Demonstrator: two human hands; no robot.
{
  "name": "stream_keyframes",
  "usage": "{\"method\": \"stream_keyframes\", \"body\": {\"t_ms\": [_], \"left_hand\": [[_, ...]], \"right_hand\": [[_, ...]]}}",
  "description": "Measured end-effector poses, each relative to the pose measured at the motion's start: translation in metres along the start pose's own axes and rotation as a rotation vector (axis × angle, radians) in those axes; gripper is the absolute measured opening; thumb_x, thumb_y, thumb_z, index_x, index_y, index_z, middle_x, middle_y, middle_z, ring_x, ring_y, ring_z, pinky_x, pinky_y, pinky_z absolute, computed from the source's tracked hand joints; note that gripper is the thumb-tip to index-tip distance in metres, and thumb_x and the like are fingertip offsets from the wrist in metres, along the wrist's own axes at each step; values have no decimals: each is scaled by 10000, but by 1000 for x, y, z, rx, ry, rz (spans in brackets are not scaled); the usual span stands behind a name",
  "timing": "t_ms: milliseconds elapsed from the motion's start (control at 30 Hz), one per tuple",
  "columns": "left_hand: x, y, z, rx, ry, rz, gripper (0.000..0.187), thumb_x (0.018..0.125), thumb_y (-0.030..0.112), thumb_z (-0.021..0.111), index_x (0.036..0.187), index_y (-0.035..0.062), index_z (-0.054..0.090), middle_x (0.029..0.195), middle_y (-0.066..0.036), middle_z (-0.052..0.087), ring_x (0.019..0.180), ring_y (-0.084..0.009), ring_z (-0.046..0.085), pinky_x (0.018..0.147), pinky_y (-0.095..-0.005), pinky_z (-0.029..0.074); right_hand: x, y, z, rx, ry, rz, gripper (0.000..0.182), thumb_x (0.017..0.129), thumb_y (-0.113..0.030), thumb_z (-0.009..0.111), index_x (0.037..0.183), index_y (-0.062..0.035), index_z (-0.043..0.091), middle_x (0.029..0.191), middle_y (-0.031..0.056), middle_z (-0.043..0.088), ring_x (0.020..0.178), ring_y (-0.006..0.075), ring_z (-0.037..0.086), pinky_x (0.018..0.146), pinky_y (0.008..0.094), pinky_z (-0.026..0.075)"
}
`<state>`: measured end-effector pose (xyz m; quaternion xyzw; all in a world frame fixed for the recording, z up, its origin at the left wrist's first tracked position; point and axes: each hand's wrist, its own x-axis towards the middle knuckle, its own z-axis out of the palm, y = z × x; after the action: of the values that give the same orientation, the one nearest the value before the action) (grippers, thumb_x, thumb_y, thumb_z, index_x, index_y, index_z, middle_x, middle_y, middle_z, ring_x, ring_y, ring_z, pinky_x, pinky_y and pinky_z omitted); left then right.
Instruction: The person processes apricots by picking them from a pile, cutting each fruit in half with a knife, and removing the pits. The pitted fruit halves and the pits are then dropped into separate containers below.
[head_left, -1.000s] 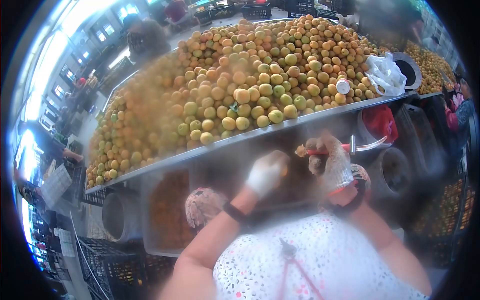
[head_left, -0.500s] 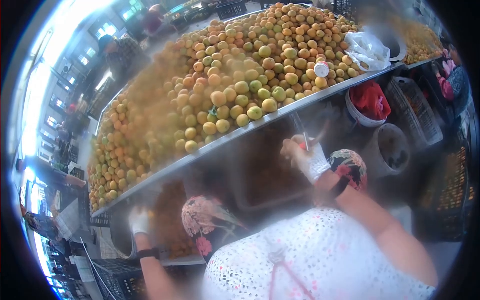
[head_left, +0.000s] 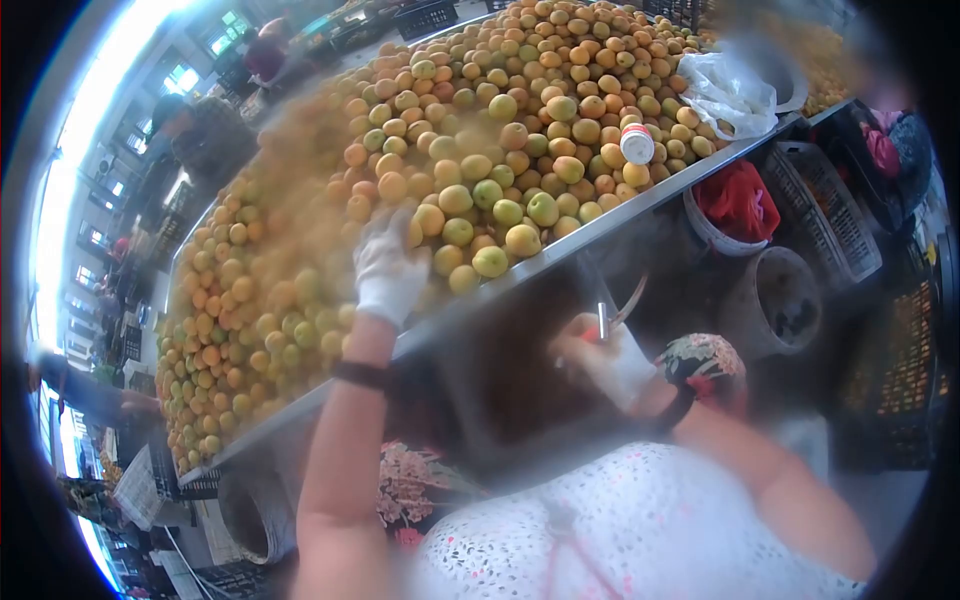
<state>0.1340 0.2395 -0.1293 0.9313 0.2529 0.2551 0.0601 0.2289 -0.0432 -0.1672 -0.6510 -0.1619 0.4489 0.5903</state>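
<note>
My left hand (head_left: 393, 268), in a white glove, reaches over the metal rim onto the heap of apricots (head_left: 490, 190). Its blurred fingertips lie right at the fruit, and whether they grip one I cannot tell. Over my lap, my right hand (head_left: 600, 358) is closed around a small knife (head_left: 603, 320) with a red handle, a silver collar and a thin curved blade pointing up and right. White covering wraps this hand near the wrist. A white bottle with a red band (head_left: 637, 144) lies on the apricots near the right edge.
A metal edge (head_left: 560, 243) runs along the table's front. To the right stand a bucket with a red bag (head_left: 737, 203), a grey bucket (head_left: 785, 300) and a plastic crate (head_left: 825, 210). A dark bucket (head_left: 255, 520) stands at lower left. A white plastic bag (head_left: 730, 95) lies on the fruit.
My left hand has moved from the bucket at lower left up and right onto the apricots. My right hand has shifted slightly left and down, still holding the knife. The view has shifted slightly.
</note>
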Motion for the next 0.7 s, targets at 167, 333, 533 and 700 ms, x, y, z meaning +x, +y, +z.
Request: {"method": "stream_keyframes", "body": {"t_ms": [167,333,533,700], "left_hand": [[45,-30,40,66,-53,-81,550,763,187,715,1294,126,584,1288,-134,591,1201,-357,540,1028,-432,440],[54,-15,37,219,-272,60,590,712,197,725,1279,109,586,1269,-128,599,1175,-347,553,989,-431,458],[63,-12,15,-214,-273,-164,420,789,208,726,1182,75,663,1189,-123,650,1094,-286,610,953,-350,469],[22,10,-23,-1304,-105,-427,258,971,160,595,1168,-5,625,1125,-84,626,1038,-218,617,842,-341,523]], "right_hand": [[13,-3,-17,72,26,36,177,924,-197,657,891,-25,630,773,52,652,527,94,565,448,236,404],[12,-13,-17,52,-25,106,204,935,-224,646,918,-21,645,795,51,660,536,94,557,473,237,411],[10,-19,-22,79,-62,48,241,948,-262,644,926,-22,656,804,53,670,578,99,573,523,246,441],[16,6,-18,-24,-60,-242,258,968,-289,633,920,-36,655,767,51,670,630,127,606,629,283,485]]}}
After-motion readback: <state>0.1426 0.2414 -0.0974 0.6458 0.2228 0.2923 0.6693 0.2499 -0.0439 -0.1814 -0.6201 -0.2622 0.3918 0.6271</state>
